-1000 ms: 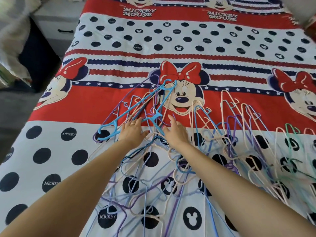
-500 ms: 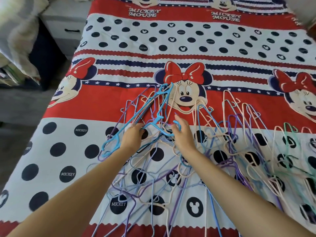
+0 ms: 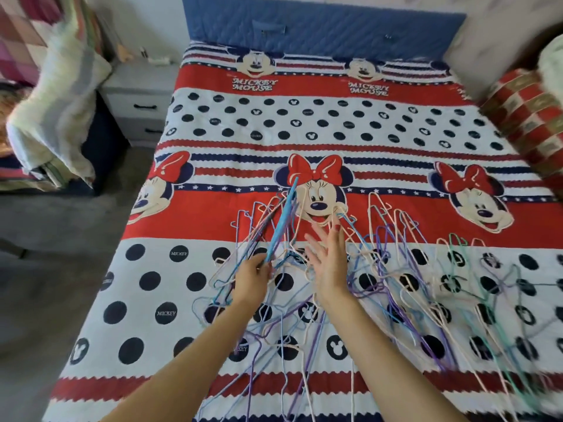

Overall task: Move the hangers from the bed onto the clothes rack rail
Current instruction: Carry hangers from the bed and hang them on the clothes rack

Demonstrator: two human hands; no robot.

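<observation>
A tangle of thin wire hangers (image 3: 396,287) in purple, blue, cream and green lies spread over the near half of the bed (image 3: 335,123). My left hand (image 3: 253,277) is shut on a bright blue plastic hanger (image 3: 281,222), which stands tilted up on edge above the pile along with a few wire hangers. My right hand (image 3: 330,260) hovers just right of it with fingers spread and nothing in it. No clothes rack rail is in view.
A grey nightstand (image 3: 137,102) with drawers stands left of the bed, beside a dark chair draped with pale cloth (image 3: 51,111). A blue padded headboard (image 3: 326,28) closes the far end. A red checkered pillow (image 3: 530,117) lies at the bed's right edge.
My left hand has lifted the blue hanger from lying flat to standing on edge. My right hand let go and opened. The camera pulled back and tilted up, showing the headboard.
</observation>
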